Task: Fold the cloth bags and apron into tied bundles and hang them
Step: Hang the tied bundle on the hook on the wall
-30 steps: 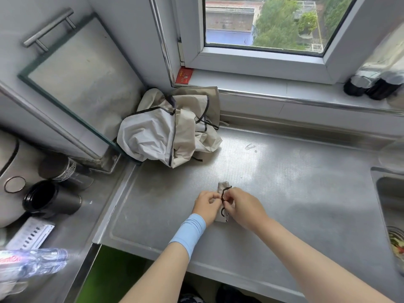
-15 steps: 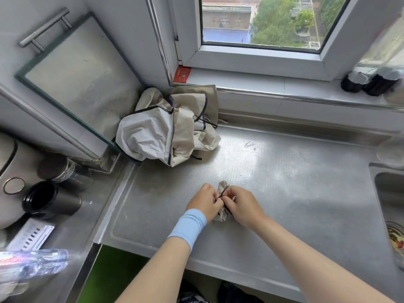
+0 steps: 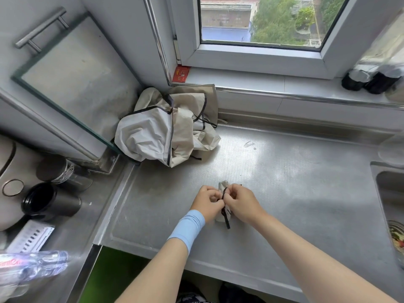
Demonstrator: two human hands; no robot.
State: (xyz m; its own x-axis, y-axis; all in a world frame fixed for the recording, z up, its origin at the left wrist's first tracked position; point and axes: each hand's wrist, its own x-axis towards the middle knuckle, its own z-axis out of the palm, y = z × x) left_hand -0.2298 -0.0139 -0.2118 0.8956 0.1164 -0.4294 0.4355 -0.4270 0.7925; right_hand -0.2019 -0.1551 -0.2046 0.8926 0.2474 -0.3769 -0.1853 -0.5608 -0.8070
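A small rolled beige cloth bundle (image 3: pixel 223 185) lies on the steel counter (image 3: pixel 284 193) in front of me. Its black strap (image 3: pixel 225 217) runs across it and trails toward me. My left hand (image 3: pixel 206 203), with a light blue wristband, and my right hand (image 3: pixel 242 203) meet over the bundle, and both pinch the strap at the same spot. Most of the bundle is hidden under my fingers. A loose heap of beige cloth bags and apron (image 3: pixel 166 132) with black trim sits in the back left corner of the counter.
A glass-topped cabinet door (image 3: pixel 72 77) leans at the left. Black cups (image 3: pixel 47 203) and a plastic bottle (image 3: pixel 28 267) are on the lower left surface. A sink (image 3: pixel 391 193) is at the right edge. Dark jars (image 3: pixel 367 80) stand on the window sill.
My hands have drawn closer together over the bundle, and the strap end now trails out toward me below them. The heap has not moved.
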